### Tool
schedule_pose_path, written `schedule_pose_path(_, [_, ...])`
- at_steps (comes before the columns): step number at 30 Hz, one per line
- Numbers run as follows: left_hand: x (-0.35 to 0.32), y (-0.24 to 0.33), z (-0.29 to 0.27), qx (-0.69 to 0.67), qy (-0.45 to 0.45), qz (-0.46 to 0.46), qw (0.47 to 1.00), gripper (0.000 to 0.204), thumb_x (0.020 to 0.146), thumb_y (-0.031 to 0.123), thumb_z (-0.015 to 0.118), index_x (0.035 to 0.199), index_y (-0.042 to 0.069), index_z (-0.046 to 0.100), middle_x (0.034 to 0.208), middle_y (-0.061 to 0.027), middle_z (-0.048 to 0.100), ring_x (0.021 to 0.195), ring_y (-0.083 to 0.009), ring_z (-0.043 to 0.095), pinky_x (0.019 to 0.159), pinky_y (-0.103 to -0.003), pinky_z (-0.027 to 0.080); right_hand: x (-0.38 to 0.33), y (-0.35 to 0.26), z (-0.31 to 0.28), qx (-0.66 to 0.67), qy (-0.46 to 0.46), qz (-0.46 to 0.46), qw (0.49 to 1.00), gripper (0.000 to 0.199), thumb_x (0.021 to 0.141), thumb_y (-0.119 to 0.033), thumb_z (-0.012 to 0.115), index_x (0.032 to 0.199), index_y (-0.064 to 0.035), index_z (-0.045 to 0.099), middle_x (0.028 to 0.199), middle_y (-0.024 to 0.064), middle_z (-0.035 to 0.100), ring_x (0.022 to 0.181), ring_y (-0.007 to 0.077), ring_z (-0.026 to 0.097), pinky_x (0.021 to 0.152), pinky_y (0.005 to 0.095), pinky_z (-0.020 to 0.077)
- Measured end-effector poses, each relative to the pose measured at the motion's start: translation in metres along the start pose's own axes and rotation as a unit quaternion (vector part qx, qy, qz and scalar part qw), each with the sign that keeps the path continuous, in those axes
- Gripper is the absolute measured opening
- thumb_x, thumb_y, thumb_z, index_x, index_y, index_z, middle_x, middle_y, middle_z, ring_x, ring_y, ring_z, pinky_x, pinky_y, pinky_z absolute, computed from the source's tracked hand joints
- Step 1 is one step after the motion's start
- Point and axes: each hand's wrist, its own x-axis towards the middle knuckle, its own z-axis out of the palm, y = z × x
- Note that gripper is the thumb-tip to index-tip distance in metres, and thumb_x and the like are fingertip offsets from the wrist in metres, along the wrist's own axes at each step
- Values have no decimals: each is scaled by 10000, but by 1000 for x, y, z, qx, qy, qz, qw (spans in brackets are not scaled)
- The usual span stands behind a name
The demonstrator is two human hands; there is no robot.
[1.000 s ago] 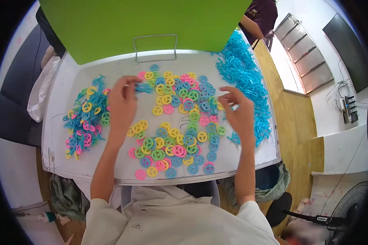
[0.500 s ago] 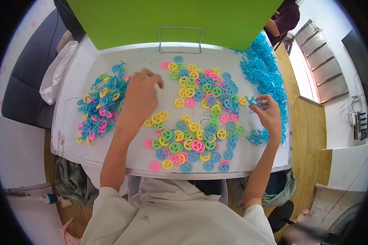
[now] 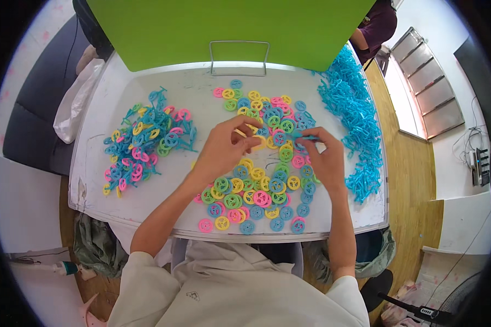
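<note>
My left hand (image 3: 228, 146) is over the middle of the table, its thumb and fingertips at a yellow spoked wheel (image 3: 261, 143) that they appear to pinch. To its right, my right hand (image 3: 324, 157) pinches a small blue branched plastic piece (image 3: 304, 136) between thumb and finger. Beneath and around both hands lie loose spoked plastic wheels (image 3: 262, 197) in pink, yellow, green and blue, many overlapping. On the left is a heap of blue pieces with coloured wheels attached (image 3: 142, 144). Along the right edge runs a long pile of blue plastic pieces (image 3: 354, 114).
A green panel (image 3: 234, 27) with a wire handle (image 3: 239, 57) stands at the back of the white table (image 3: 98, 185). A white bag (image 3: 77, 101) is at the left edge. Another person (image 3: 377, 27) is at the back right. Dark green bags (image 3: 98, 245) hang below the front edge.
My left hand has moved right from beside the left heap to the loose wheels. My right hand has moved left with a blue piece, away from the right pile.
</note>
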Motion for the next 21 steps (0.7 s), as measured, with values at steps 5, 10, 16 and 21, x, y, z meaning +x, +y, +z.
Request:
schedule_pose_path(5, [0,-8,11,-153,-62,-51,985,177,893,125,634,967,-29,586,845,-58,625,677,-117,630,617,-249,539,-7,-6,17,-3,-41,-89,995,217,739,96,614,926,-3,662,865,126,678,804,209,657,701,290,497])
schedule_pose_path(10, [-1,-12,17,-185,-45,-63,980,113,920,72,570,952,-35,547,912,-83,627,720,-138,645,671,-281,572,-9,-3,19,-22,-48,-138,989,243,714,123,591,909,-6,657,863,121,668,793,234,656,697,311,503])
schedule_pose_path(16, [-6,-20,27,-140,18,-10,990,43,911,-14,525,903,-53,541,865,-114,659,762,-173,677,680,-295,584,-11,-9,22,8,-79,-85,993,191,741,103,610,898,4,651,849,116,665,788,219,656,692,308,504])
schedule_pose_path(21, [-13,-15,35,-52,58,77,994,120,895,-58,489,943,-68,599,852,-145,687,810,-166,681,739,-292,585,-11,-7,24,70,-84,-4,994,125,803,55,635,925,26,647,850,103,679,799,164,669,699,272,514])
